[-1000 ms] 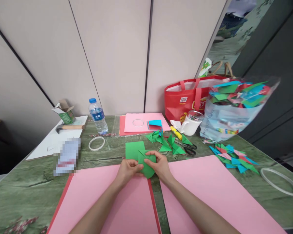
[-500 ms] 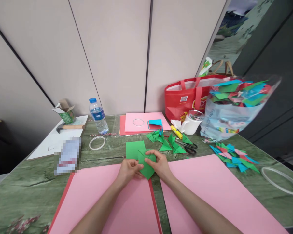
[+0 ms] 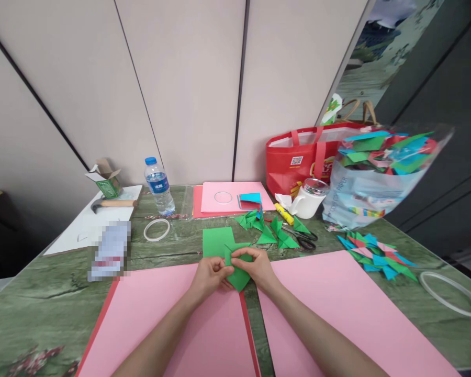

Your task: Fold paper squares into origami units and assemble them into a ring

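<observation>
- White ring [image 3: 156, 240]: lies on the table, well left of the folded green paper and farther from the person.
- Left pink sheet [image 3: 160, 303]: spreads left of the folded green paper, toward the person, under the left forearm.
- Left hand [image 3: 209, 277]: touches the folded green paper at its left edge in a narrow pinch, thumb uppermost.
- Flat green sheet [image 3: 215, 241]: lies just beyond the folded green paper and to its left; whether the two touch cannot be told.
- Folded green paper [image 3: 240, 281]: sits between both hands, neither clearly nearer. Its long axis runs away from the person, a pointed corner facing back.
- Right hand [image 3: 257, 267]: grips the folded green paper from its right, thumb and fingers closed across the far part.
- Green folded pieces [image 3: 286, 241]: lie beyond and right of the folded green paper, near the scissors [image 3: 306, 244].
- Right pink sheet [image 3: 333, 293]: spreads right of the folded green paper.
</observation>
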Available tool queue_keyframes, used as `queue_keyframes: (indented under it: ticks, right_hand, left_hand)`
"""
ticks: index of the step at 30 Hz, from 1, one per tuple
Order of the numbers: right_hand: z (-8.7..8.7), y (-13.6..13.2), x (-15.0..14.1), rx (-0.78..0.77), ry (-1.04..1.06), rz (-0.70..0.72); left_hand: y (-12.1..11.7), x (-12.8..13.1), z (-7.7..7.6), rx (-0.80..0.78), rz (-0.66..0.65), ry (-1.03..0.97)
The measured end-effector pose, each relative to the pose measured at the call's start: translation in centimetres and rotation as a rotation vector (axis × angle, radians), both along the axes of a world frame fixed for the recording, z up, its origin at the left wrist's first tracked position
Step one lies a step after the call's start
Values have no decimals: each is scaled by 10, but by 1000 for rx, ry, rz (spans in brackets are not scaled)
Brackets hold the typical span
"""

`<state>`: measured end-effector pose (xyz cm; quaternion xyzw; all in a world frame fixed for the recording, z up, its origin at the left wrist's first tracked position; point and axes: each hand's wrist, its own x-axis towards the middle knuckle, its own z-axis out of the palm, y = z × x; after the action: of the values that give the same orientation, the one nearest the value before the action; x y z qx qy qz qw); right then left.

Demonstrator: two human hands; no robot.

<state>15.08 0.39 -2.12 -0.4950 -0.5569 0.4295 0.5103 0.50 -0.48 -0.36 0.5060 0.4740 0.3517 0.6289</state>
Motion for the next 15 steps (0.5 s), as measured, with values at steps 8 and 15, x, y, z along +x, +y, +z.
queue_keyframes:
  ticks: [8,15]
  right_hand:
    - [-1,1,1,5,-56,-30]
    - [3,-3,-1,-1,3,29]
  left_hand:
    - [5,-6,-1,1,-103,45]
    - [4,-7,1,88,-127,81]
